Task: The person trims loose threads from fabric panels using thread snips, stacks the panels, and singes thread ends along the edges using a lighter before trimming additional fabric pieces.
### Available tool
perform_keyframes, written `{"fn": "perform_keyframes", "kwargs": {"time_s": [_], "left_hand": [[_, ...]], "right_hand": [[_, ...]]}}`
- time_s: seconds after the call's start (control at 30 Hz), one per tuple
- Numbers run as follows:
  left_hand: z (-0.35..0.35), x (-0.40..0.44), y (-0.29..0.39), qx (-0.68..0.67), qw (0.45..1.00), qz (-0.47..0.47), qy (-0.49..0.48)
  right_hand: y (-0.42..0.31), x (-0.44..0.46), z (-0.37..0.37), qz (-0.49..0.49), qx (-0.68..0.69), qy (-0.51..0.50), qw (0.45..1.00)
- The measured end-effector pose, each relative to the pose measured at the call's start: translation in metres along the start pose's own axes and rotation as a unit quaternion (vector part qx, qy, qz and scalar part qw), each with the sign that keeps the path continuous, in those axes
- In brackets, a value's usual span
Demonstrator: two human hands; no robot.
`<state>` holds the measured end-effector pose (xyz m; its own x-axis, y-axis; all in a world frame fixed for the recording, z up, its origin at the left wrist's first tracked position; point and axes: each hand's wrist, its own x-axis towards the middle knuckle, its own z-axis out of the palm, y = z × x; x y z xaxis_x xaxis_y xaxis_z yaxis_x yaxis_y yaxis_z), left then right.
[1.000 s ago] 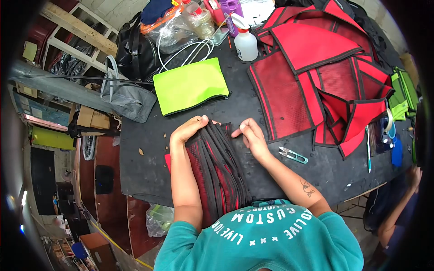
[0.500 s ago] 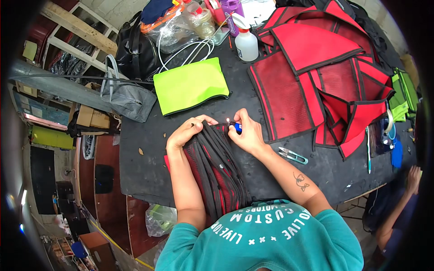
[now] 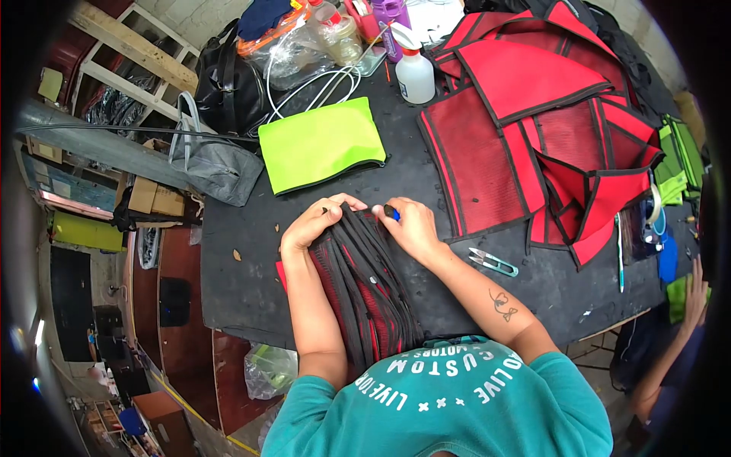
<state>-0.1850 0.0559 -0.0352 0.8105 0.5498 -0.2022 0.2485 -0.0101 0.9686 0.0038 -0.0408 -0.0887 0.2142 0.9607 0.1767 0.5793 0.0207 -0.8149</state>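
Note:
A thick bundle of red mesh pieces with black edging stands on edge in front of my body. Its upper end is gripped by my left hand, fingers curled over the far corner. In my right hand is a blue lighter with a dark top. That hand is closed around it, just right of the bundle's far corner, and its thumb is close to the edging. No flame shows now. A pair of thread snips lies to the right of my right forearm.
Beyond my hands lies a lime-green zip pouch. A white spray bottle stands farther back. Red mesh panels are heaped on the right of the black table. At far right is another person's hand near green fabric.
The small flame at the lighter's tip is gone. My right hand has shifted slightly left and its grip has changed. The other person's hand has risen beside green fabric.

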Motion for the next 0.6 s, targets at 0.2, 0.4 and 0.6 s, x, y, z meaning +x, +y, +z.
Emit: {"fn": "perform_keyframes", "kwargs": {"time_s": [0.2, 0.4, 0.6], "left_hand": [[0.002, -0.003, 0.007, 0.013, 1.000, 0.011, 0.001], [0.000, -0.007, 0.006, 0.013, 1.000, 0.015, 0.000], [-0.004, -0.006, -0.007, -0.008, 0.997, 0.072, -0.001]], "right_hand": [[0.013, 0.003, 0.013, 0.000, 0.069, 0.000, 0.998], [0.028, -0.013, -0.010, 0.273, 0.464, -0.095, 0.837], [0.015, -0.045, -0.012, 0.202, 0.467, -0.298, 0.808]]}}
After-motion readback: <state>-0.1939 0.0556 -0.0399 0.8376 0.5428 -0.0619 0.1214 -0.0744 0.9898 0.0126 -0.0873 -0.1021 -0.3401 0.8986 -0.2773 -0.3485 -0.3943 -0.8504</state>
